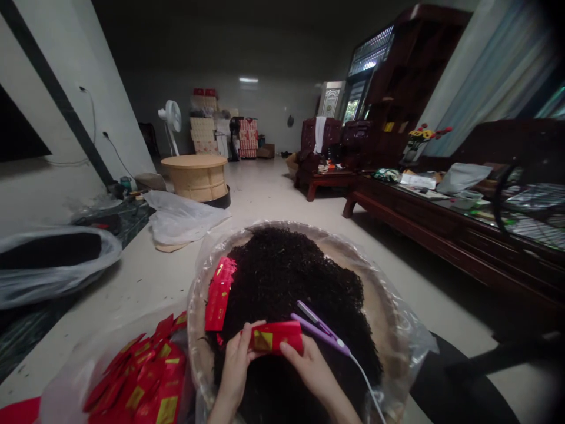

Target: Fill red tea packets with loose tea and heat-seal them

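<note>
I have 2 bare hands in view, both closed on 1 red packet with a gold square on its face, held crosswise above the heap of black loose tea leaves. The left hand pinches the packet's left end and the right hand its right end. Held that way, it stays flat between them, and I judge that this keeps it up out of the leaves.

Just ahead of the right hand, a purple hair straightener lies slanted over the tea, its tip close to the top edge of the packet. Its white cord runs down past the right wrist, and I cannot tell whether the right hand touches the straightener. It seems placed there to stay within short reach.

Left of the grip, a bundle of red packets rests on the tea near the rim of the round woven tray, which is lined with clear plastic. Farther left and nearer me, more red packets are heaped in a clear plastic bag. To the right of the grip, there is open room over the tea before the tray's rim; past that rim lies the pale tile floor.
</note>
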A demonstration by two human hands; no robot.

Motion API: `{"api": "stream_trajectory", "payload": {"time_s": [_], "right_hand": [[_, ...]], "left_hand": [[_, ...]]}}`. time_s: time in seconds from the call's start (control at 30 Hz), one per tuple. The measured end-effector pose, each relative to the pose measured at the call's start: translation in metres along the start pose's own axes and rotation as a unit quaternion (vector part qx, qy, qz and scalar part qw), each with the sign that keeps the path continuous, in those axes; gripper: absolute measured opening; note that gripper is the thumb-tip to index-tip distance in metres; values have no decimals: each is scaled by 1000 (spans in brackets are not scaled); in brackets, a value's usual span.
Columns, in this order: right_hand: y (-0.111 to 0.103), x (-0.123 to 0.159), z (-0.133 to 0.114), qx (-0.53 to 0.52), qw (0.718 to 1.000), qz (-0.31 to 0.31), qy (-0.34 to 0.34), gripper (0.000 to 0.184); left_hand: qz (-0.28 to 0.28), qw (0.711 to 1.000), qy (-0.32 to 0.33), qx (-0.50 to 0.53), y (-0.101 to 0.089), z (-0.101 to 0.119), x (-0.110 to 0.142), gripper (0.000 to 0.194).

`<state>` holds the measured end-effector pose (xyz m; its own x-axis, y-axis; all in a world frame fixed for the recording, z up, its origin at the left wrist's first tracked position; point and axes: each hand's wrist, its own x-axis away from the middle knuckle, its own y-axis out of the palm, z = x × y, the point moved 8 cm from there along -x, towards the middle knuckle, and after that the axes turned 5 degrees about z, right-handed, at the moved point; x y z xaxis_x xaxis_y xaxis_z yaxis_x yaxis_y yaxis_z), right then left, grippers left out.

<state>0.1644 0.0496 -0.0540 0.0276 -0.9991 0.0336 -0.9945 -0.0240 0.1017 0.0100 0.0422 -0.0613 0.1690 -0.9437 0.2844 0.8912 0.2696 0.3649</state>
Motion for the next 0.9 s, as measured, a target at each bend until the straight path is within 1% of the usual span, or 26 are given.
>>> {"api": "stream_trajectory", "payload": {"time_s": [0.2, 0.27, 0.33, 0.47, 0.53, 0.57, 0.6, 0.63, 0.67, 0.7, 0.73, 0.77, 0.8, 0.83, 0.87, 0.9], "right_hand": [[18, 7, -32, -20, 993, -119, 8, 48], [20, 10, -36, -26, 989, -142, 16, 50], [19, 11, -32, -37, 988, -145, 33, 54], [15, 7, -13, -54, 988, -130, 70, 60], [15, 6, -9, -48, 988, -126, 74, 62], [15, 6, -10, -42, 989, -124, 72, 63], [15, 5, -12, -35, 989, -122, 69, 63], [16, 5, -15, -28, 990, -125, 64, 63], [18, 5, -18, -22, 989, -132, 59, 63], [20, 5, -21, -19, 988, -142, 54, 62], [22, 5, -23, -18, 987, -151, 49, 61], [24, 5, -24, -18, 986, -160, 46, 61], [26, 5, -23, -17, 984, -170, 47, 61], [28, 5, -21, -12, 982, -180, 51, 61], [30, 5, -18, -4, 980, -189, 56, 62], [31, 5, -16, 5, 979, -196, 62, 62]], "left_hand": [[-2, 999, 11, -32, -4, 3, -5, 62], [-6, 999, 20, -49, -5, 4, -6, 62], [-10, 997, 19, -73, -7, 3, -7, 63], [-17, 994, 15, -110, -10, -1, -12, 62], [7, 989, 52, -141, -15, 4, -15, 61], [33, 981, 92, -167, -18, 11, -15, 58], [63, 966, 150, -202, -21, 21, -13, 54], [86, 939, 222, -249, -21, 32, -8, 50], [92, 900, 299, -305, -16, 42, 1, 47], [76, 850, 369, -368, -5, 49, 11, 48], [42, 795, 425, -432, 8, 50, 21, 52], [0, 740, 461, -489, 21, 46, 31, 57], [-37, 693, 480, -537, 31, 40, 37, 63], [-55, 660, 486, -570, 37, 34, 42, 67], [-63, 640, 487, -592, 41, 30, 44, 70], [-67, 629, 484, -605, 42, 27, 44, 70]]}}
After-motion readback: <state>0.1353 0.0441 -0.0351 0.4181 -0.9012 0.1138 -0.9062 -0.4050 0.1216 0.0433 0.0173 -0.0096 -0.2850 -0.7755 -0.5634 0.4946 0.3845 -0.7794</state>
